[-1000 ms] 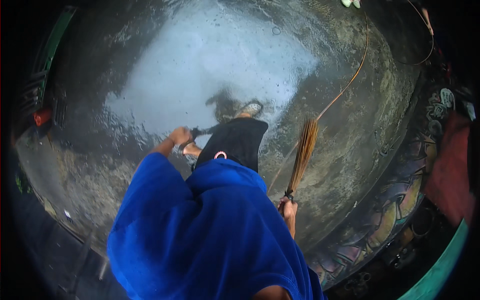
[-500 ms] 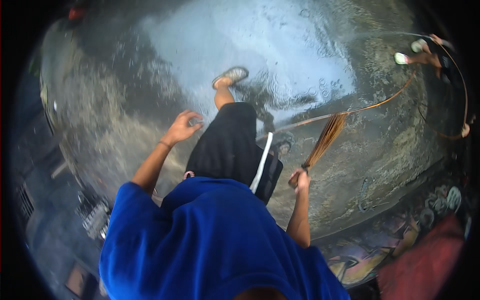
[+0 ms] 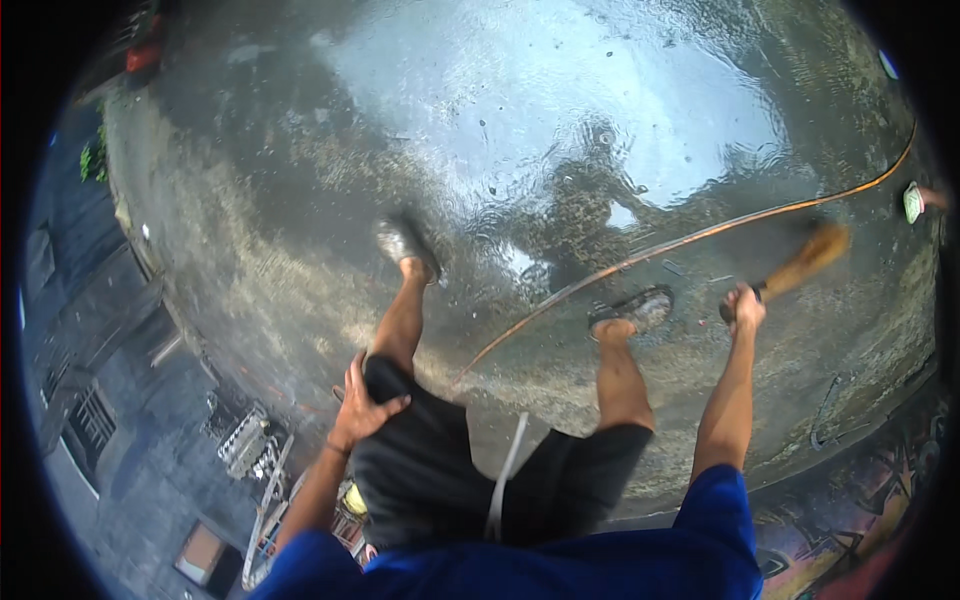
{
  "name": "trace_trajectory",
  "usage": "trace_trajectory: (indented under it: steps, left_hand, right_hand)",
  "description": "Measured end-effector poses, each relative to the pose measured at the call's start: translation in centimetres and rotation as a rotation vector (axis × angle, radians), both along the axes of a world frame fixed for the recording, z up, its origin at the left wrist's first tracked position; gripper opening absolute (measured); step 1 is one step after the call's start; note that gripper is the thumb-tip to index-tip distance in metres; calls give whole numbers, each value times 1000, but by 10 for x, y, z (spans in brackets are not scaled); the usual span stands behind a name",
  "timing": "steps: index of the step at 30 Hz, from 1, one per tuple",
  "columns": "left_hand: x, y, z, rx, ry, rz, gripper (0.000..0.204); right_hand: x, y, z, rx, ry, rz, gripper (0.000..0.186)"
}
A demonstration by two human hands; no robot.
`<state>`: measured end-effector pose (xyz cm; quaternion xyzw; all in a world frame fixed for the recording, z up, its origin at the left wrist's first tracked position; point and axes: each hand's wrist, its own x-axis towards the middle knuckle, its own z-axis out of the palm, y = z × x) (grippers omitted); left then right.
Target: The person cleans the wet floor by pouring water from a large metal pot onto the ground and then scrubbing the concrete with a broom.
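Note:
My right hand (image 3: 741, 305) is wrapped round the bound handle of a stick broom (image 3: 808, 258), held out to the right. The broom's brown bristles point up and right and are smeared by motion. My left hand (image 3: 366, 405) rests on my left knee over the black shorts (image 3: 410, 470), fingers spread and holding nothing. An orange-brown hose (image 3: 690, 238) runs across the wet concrete floor (image 3: 290, 280), passing just beyond my right shoe (image 3: 640, 308). My left shoe (image 3: 405, 248) is planted farther forward on the left.
A shiny puddle (image 3: 560, 90) spreads ahead. Another person's foot (image 3: 914, 202) shows at the far right edge. At the lower left lie a metal engine-like part (image 3: 243, 443) and a brown box (image 3: 203, 558). A painted wall (image 3: 850, 540) borders the lower right, and a red object (image 3: 143, 55) stands far left.
My right hand has swung the broom outward to the right. My left hand has come down onto my knee. My legs are now spread apart, and the other person is mostly out of view.

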<state>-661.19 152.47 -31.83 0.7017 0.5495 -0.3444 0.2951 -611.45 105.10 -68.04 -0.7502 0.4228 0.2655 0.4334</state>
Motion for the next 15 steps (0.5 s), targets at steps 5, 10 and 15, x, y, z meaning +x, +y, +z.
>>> trace_trajectory:
  steps: [5, 10, 15]
  left_hand:
    - [-36, 88, -71, -29, -163, 73, 131]
    - [-86, 230, -71, -108, -223, 92, 129]
    - [-88, 312, -103, -363, -337, -19, 130]
  right_hand:
    - [-132, 281, -157, 270, 15, 142, 16]
    - [-373, 661, -130, 416, 201, 445, 43]
    - [-398, 785, -86, 541, 273, 909, 51]
